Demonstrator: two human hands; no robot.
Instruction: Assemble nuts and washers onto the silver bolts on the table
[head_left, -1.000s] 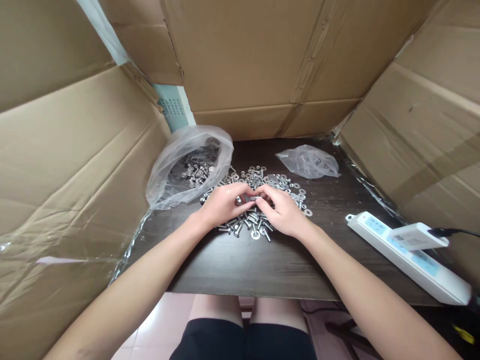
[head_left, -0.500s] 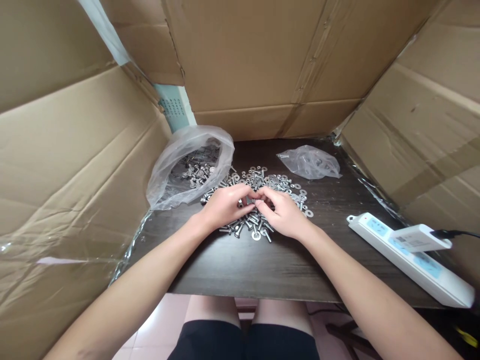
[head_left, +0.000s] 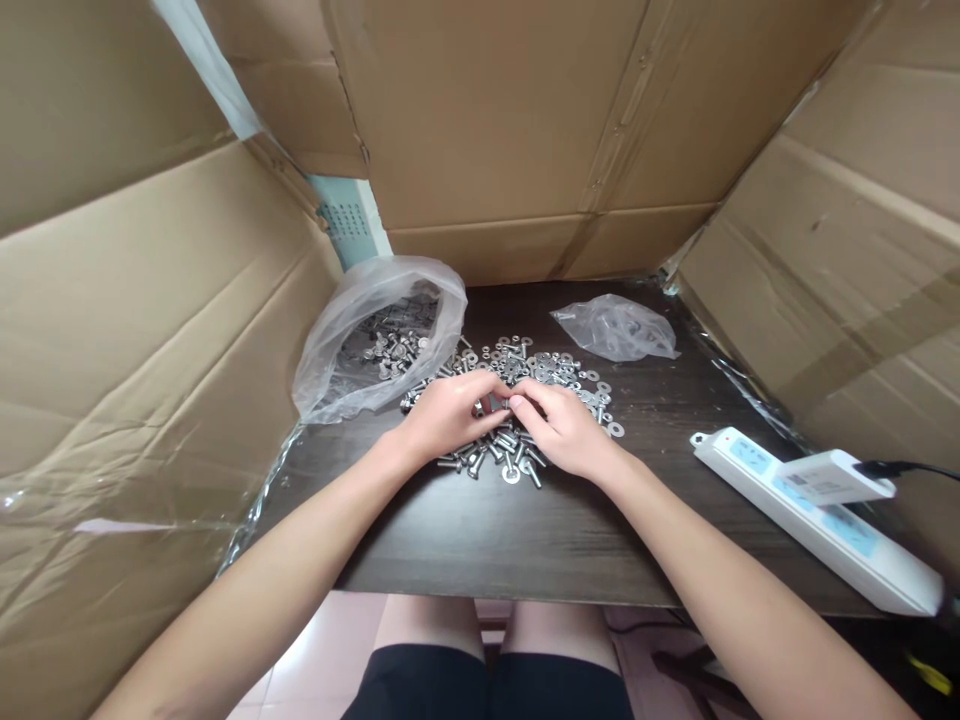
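Over a loose pile of silvery bolts [head_left: 507, 440], washers [head_left: 604, 389] and small nuts, my two hands meet fingertip to fingertip. My left hand [head_left: 450, 410] is closed in a pinch, thumb and forefinger curved towards the right. My right hand [head_left: 559, 425] is pinched from the other side, its thumb and forefinger touching or almost touching those of the left. A small shiny metal bit shows between the fingertips, too covered to name. Bolts lie scattered below the hands; washers spread mostly behind and to the right.
An opened clear plastic bag [head_left: 322, 370] with more bolts stands at the back left. A crumpled plastic bag [head_left: 619, 328] lies at the back right. On the right is a white power strip [head_left: 810, 530] with a plugged-in adapter [head_left: 836, 477]. Cardboard walls [head_left: 510, 120] surround the dark table [head_left: 480, 550].
The right fingers have shifted slightly at the fingertips, the thumb lying closer along the forefinger. My left hand keeps its pinch almost unmoved. The view has shifted a little.
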